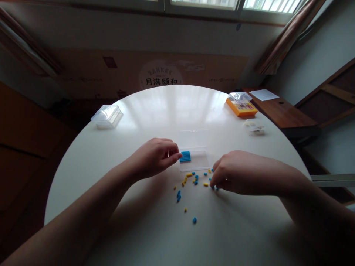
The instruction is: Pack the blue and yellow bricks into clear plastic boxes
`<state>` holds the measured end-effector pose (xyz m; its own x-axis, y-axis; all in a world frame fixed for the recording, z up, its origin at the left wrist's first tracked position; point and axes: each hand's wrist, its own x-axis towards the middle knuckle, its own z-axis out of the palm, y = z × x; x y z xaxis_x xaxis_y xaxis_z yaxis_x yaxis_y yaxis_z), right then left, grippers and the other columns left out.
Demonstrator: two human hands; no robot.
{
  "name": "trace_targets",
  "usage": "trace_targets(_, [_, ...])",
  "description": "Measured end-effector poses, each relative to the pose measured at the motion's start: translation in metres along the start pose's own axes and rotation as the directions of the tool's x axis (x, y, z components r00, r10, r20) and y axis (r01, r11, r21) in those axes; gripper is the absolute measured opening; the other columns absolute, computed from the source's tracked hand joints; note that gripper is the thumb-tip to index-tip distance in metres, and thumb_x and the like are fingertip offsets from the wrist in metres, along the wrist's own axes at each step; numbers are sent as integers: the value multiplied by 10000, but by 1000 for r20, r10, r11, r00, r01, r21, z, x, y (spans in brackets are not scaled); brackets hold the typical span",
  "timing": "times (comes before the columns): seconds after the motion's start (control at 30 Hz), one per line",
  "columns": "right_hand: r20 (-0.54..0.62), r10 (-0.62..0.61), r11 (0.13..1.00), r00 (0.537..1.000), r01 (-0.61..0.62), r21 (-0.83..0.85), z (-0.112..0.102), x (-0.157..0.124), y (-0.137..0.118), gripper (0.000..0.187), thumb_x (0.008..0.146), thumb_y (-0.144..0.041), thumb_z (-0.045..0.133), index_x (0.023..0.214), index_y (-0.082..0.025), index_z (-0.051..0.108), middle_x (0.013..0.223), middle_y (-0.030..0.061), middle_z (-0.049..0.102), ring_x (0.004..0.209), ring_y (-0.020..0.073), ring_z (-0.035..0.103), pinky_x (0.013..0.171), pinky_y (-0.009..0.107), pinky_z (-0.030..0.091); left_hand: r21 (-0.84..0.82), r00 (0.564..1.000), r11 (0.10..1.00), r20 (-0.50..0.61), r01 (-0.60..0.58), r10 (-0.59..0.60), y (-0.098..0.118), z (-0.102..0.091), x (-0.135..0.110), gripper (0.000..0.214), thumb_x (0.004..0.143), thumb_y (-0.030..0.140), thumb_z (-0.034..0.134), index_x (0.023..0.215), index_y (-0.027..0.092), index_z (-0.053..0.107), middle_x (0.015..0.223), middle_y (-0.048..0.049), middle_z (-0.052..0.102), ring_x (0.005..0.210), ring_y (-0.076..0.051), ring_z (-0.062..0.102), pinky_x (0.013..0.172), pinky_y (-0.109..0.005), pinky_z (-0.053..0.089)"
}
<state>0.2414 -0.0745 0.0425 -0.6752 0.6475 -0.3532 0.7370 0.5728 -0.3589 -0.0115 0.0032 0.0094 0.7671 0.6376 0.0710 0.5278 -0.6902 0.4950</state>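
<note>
My left hand [159, 157] is closed, its thumb and fingertips pinched at the left edge of a blue studded block [185, 156]. This block is at the left end of an open clear plastic case [199, 160], whose lid is folded back behind it. My right hand [234, 171] points down at the table, fingers drawn together on a small blue brick [212, 187]; the fingertips partly hide it. Between the hands and in front of the case lie several loose pieces, among them a yellow brick [205, 184], a blue brick [179, 198] and a round blue piece [194, 220].
All this is on a round white table [144, 229]. A clear plastic box [107, 116] stands at its far left. An orange box [242, 108] with a clear case [240, 97] on top is at the far right, near a small clear packet [254, 126].
</note>
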Motion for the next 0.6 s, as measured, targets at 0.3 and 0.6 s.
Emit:
trace_targets(0.3, [-14, -3, 998, 1000, 2, -70, 7, 3, -1, 161, 817, -200, 524, 818, -224, 683, 782, -7, 630, 712, 94, 528, 637, 210, 280, -2, 1000, 1000, -19, 21, -21, 0, 1, -1, 220, 879, 316, 549, 751, 175, 658, 716, -8, 604, 603, -115, 506, 554, -229, 374])
trace_targets(0.6, [-1, 3, 994, 1000, -4, -106, 9, 10, -9, 180, 803, -171, 482, 751, -184, 654, 738, 4, 614, 647, 84, 470, 611, 210, 243, 11, 999, 999, -17, 38, -37, -5, 2, -1, 247, 888, 332, 527, 746, 172, 650, 710, -14, 605, 596, -120, 504, 558, -233, 366])
